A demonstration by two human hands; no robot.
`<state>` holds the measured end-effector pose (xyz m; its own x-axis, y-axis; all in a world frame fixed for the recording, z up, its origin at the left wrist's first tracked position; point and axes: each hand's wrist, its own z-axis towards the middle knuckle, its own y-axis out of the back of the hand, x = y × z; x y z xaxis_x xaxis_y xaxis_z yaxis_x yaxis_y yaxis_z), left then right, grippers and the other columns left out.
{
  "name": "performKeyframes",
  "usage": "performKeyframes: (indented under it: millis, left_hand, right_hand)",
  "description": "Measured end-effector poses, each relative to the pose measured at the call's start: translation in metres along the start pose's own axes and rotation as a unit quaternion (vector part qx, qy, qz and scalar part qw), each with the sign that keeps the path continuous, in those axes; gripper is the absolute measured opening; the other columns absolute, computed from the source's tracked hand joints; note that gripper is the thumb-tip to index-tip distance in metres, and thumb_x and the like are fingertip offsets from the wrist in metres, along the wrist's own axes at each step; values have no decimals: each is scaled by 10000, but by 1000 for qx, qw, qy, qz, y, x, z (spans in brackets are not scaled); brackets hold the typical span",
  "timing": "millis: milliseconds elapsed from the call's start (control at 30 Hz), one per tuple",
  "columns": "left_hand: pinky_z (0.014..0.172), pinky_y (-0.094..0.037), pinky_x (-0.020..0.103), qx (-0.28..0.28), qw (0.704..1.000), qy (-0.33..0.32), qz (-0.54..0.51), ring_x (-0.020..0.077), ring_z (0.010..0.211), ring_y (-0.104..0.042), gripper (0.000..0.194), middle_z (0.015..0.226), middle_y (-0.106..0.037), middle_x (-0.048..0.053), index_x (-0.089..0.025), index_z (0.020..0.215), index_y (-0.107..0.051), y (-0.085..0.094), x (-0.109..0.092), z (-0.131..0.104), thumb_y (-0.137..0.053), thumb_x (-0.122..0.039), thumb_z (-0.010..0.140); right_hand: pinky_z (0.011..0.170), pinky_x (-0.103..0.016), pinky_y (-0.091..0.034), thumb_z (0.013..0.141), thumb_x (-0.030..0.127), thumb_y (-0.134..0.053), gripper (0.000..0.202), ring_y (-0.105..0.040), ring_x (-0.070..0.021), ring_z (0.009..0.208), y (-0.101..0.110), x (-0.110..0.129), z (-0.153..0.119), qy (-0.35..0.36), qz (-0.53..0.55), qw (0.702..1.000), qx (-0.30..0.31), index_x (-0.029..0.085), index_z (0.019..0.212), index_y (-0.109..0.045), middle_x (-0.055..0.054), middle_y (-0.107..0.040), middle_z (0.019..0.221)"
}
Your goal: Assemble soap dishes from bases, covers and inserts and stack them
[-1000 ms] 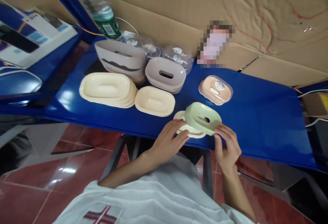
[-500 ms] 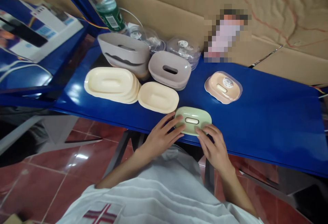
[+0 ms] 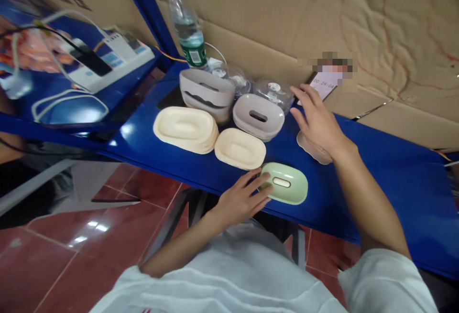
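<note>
Stack of cream trays (image 3: 184,126); single cream tray (image 3: 240,148); left hand (image 3: 244,198), fingers spread, touching green dish (image 3: 290,189) at the table's (image 3: 376,184) near edge; right hand (image 3: 317,124), fingers parted, near clear lids (image 3: 274,93).

Beyond the grip and to its left, a clear bottle (image 3: 193,40) with a green label and white cap stands before a brown cardboard sheet (image 3: 258,21). A partly pixelated phone (image 3: 324,86) leans farther out, right of the bottle. Well left of the grip lie a white power strip (image 3: 125,67), a looped white cable (image 3: 71,94) and blurred orange items (image 3: 45,52). Red floor tiles (image 3: 103,255) show below and left.
</note>
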<state>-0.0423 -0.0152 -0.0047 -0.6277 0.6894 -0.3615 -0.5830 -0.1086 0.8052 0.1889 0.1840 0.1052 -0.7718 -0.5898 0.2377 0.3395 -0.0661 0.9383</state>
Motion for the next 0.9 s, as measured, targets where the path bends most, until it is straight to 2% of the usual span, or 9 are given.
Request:
performKeyframes:
  millis: [67,233,333,400,500,600,700,767,900]
  left_hand:
    - [1240,-525,481,1,1000,-3,1,303,1485,-564,340,1497,-667,127,-175,1361,-680,1,1,-3,-679,-281,1037]
    - [1199,-563,473,16,1000,-20,4,322,1475,-572,306,1496,-665,122,-178,1327,-691,4,3,-3,-652,-305,1052]
    - [1193,-566,477,18,1000,-18,-5,324,1476,-571,298,1496,-666,122,-182,1327,-690,4,3,-1,-633,-303,1060]
    - [1208,-554,483,13,1000,-20,-11,325,1468,-579,302,1503,-660,132,-171,1329,-686,3,3,-2,-637,-289,1055]
    - [1258,-508,487,19,999,-27,-27,302,1460,-588,320,1501,-660,145,-164,1350,-672,2,4,-3,-645,-264,1047]
    - [1236,-528,478,8,999,-21,-33,292,1431,-613,376,1475,-669,150,-173,1413,-638,3,4,-3,-648,-265,1048]
    - [1125,-610,445,-16,999,12,-42,300,1393,-642,454,1475,-645,173,-197,1494,-573,6,2,0,-645,-307,1060]
    - [1079,-637,424,-19,997,41,-69,295,1380,-652,511,1507,-612,176,-227,1544,-518,6,2,1,-647,-342,1062]
    - [1119,-620,451,16,983,100,-153,289,1433,-617,672,1617,-519,161,-307,1648,-362,9,6,3,-670,-319,1051]
  right_hand:
    - [1255,-606,-418,1137,441,-396,596,-388,-355,1597,-12,-8,31,-4,8,1000,30,160,1662,-389,-212,-354,1724]
    - [1209,-621,-473,1036,619,-561,634,-529,-376,1485,-40,-25,64,3,7,1000,25,232,1537,-566,-153,-534,1614]
    - [1220,-605,-469,1022,625,-599,651,-540,-355,1470,-35,-26,70,13,-6,1000,20,225,1534,-554,-142,-570,1584]
    - [1270,-580,-414,1054,582,-587,641,-506,-321,1503,-16,-20,62,20,-18,1000,-7,164,1536,-534,-166,-555,1597]
    - [1320,-579,-337,1066,487,-620,672,-417,-308,1577,22,-6,12,38,-30,994,-98,122,1602,-441,-181,-474,1665]
    - [1270,-678,-399,1012,481,-669,777,-452,-391,1555,35,13,-87,-6,-20,983,-183,253,1685,-356,-135,-467,1683]
    - [1194,-728,-475,1033,532,-576,656,-530,-417,1492,5,36,-190,-32,65,978,-195,317,1641,-459,-109,-518,1648]
    - [1143,-691,-540,1030,483,-590,670,-543,-417,1482,-22,50,-237,-38,91,981,-167,274,1649,-447,-144,-501,1654]
    - [1157,-688,-530,958,352,-713,767,-441,-435,1559,-48,64,-261,-32,113,991,-70,284,1657,-406,-158,-456,1674]
